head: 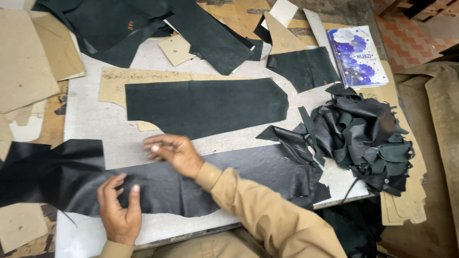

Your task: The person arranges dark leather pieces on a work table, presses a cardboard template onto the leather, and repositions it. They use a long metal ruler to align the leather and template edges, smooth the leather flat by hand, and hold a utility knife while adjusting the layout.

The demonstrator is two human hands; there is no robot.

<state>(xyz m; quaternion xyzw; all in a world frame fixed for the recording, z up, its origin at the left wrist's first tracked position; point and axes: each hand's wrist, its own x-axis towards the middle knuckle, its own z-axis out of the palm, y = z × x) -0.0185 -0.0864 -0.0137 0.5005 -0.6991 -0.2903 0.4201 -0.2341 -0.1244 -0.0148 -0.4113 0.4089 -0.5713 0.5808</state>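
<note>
- The left hand (119, 210) is laid on the long black leather strip (191, 184), fingers pointing up and bent; the grip is narrow, with leather pinched between thumb and fingers.
- The right hand (174, 153) is held flat at the strip's upper edge, fingers spread, nothing clasped; its tan sleeve (267, 215) crosses the strip.
- The strip runs along the near edge of the bench (95, 119).
- Bare bench is seen just above the strip, below the dark cut leather panel (205, 107).
- A heap of leather offcuts (363, 138) crowds the strip's right end.
</note>
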